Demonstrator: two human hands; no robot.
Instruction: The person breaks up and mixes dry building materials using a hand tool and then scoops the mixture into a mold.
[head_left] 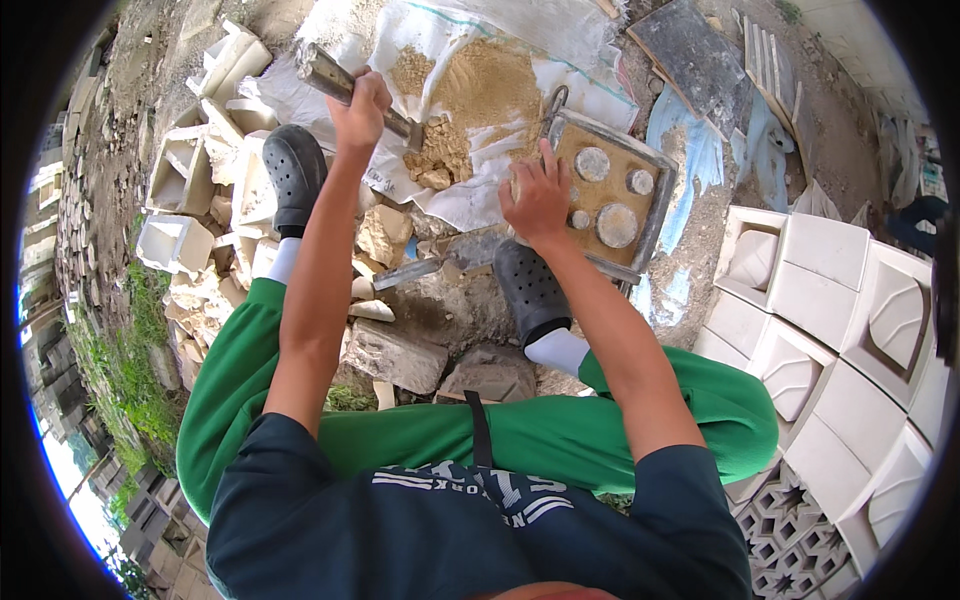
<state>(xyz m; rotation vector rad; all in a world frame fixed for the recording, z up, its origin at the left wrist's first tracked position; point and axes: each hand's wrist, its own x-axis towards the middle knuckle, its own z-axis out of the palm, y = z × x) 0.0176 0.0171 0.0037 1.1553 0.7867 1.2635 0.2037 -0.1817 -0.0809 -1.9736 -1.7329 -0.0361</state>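
White lettering (507, 492) crosses the shirt (400, 540); left fingers (373, 91) grip a metal tool (325, 74).

We get bright, diffuse daylight, with soft shadows among the rubble (400, 355). The white sheeting (590, 40) comes out very pale, and the lower-left rim blows out to white with a blue fringe. We see the fisheye curve the pale blocks (826, 240) at right; black vignetting fills the corners.
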